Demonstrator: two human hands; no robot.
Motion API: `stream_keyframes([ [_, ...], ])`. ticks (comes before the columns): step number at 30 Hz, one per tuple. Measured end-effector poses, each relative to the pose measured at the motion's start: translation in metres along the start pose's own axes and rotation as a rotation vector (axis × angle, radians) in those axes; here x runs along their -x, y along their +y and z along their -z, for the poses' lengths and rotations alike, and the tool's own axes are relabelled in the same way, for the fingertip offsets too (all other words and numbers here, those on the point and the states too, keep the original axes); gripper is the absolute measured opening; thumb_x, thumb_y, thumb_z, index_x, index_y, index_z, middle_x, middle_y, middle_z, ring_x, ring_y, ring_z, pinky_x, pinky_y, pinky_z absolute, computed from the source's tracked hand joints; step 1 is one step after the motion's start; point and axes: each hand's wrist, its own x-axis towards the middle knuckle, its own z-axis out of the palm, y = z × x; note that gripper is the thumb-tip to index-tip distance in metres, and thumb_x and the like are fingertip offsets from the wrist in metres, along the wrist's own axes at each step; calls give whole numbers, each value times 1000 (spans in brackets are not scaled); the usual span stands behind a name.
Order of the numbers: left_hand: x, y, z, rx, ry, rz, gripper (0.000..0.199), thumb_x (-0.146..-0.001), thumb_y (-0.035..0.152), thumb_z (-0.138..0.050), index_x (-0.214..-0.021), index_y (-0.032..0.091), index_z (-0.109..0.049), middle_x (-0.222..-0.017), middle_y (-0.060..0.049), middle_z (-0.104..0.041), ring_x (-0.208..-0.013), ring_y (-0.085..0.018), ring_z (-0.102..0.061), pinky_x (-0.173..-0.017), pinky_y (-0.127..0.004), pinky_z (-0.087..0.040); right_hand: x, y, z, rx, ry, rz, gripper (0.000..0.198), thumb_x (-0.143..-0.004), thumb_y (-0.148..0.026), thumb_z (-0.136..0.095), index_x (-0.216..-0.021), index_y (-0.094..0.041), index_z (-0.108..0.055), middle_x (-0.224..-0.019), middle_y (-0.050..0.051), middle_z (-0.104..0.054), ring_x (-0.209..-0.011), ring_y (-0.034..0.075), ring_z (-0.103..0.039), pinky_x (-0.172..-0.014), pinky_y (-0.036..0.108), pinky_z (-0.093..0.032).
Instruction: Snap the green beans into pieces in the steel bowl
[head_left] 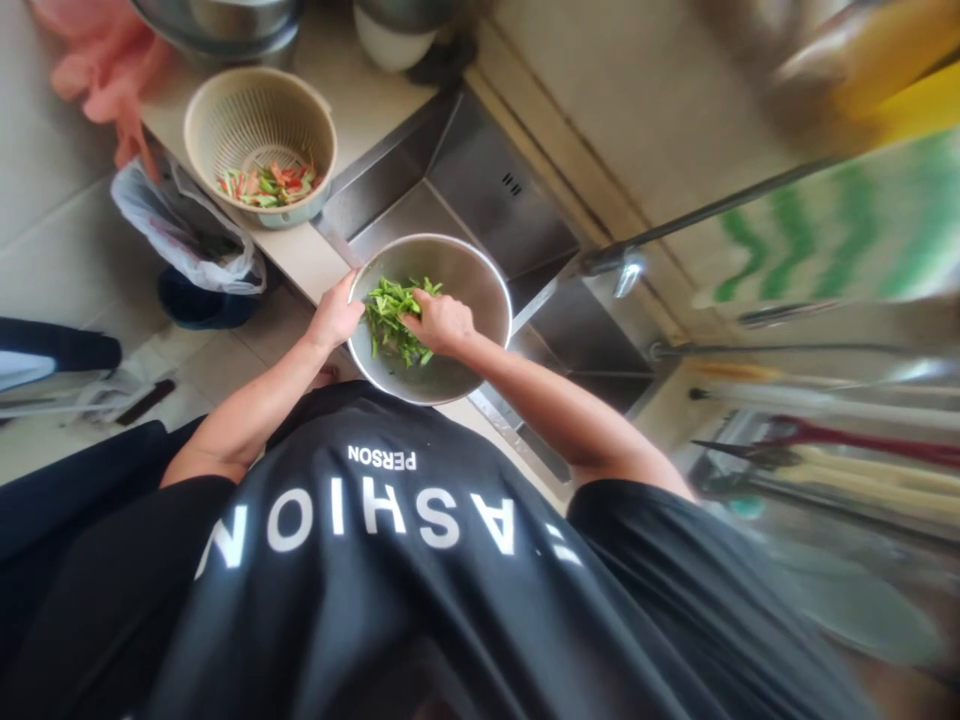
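Observation:
A steel bowl (480, 270) is held over the near edge of the sink, with chopped green vegetables (391, 312) heaped toward its left side. My left hand (336, 314) grips the bowl's left rim, thumb over the edge and the other fingers hidden behind it. Inside the bowl, my right hand (442, 322) has its fingers curled into the greens, closed around some of them; the fingertips are partly covered. To the upper left, a beige plastic colander (225, 130) on the counter contains cut red and green pieces (274, 185).
Beyond the bowl lies a two-basin steel sink (487, 175) with a faucet (628, 272). A bin with a white plastic bag (161, 215) stands left of the counter. Red plastic bags (112, 70) and a metal bowl (225, 20) are at the back left. Scissors (810, 432) hang on the right.

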Motion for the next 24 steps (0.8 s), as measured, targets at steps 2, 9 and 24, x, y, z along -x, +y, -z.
stream_keyframes([
  [2, 0, 1, -1, -5, -2, 12, 60, -73, 5, -50, -131, 12, -59, -117, -8, -72, -105, -23, -66, -103, -35, -50, 1, 5, 8, -44, 42, -20, 64, -93, -64, -38, -142, -23, -47, -133, 22, -54, -115, 39, -59, -90, 51, -50],
  [9, -1, -2, -11, 50, 51, 22, 54, -75, 6, -49, -128, 15, -59, -114, -7, -73, -105, -22, -67, -103, -35, -50, -4, -28, -25, -76, 24, 163, 69, -90, -46, -56, -153, -32, -32, -162, 20, -16, -137, 48, -37, -95, 55, -47],
  [24, 2, -7, -8, 33, 41, 4, 57, -77, 9, -50, -133, 16, -57, -122, -7, -71, -113, -23, -64, -107, -34, -47, 29, 17, -11, 67, -129, 171, 79, -81, -63, -63, -148, -29, -41, -156, 23, -27, -133, 49, -43, -98, 56, -45],
])
